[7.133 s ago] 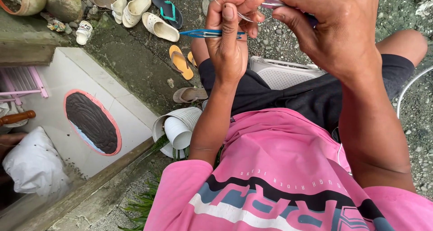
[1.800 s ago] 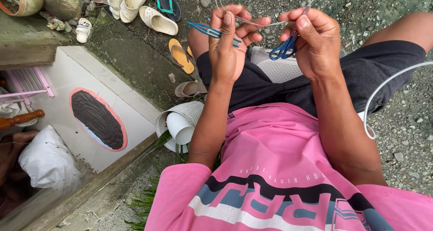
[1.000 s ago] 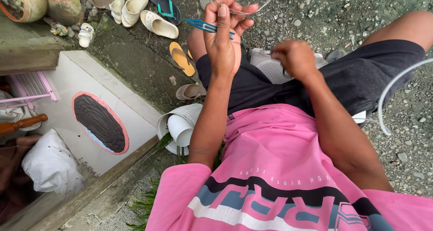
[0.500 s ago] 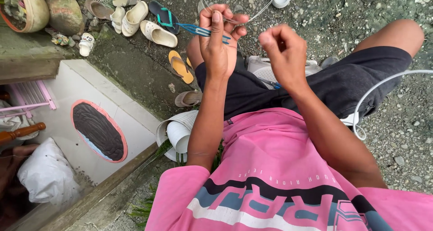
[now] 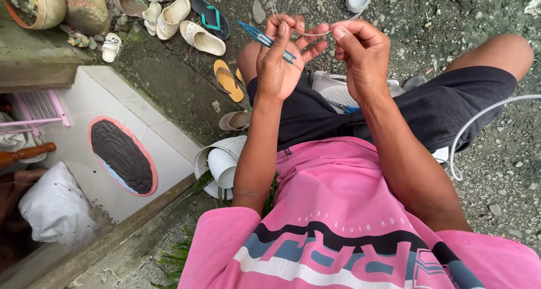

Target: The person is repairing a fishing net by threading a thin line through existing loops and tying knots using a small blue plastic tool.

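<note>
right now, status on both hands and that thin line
Left hand gripping blue netting needle. Right hand pinching thin clear line strung between the hands, loops trailing upward. Nothing in the way; sandals lie beyond.

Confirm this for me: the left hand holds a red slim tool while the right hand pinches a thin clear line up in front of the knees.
One detail is off: the slim tool in the left hand is blue, not red, as the head view shows. The rest stands: the right hand pinches the thin clear line in front of the knees.
</note>
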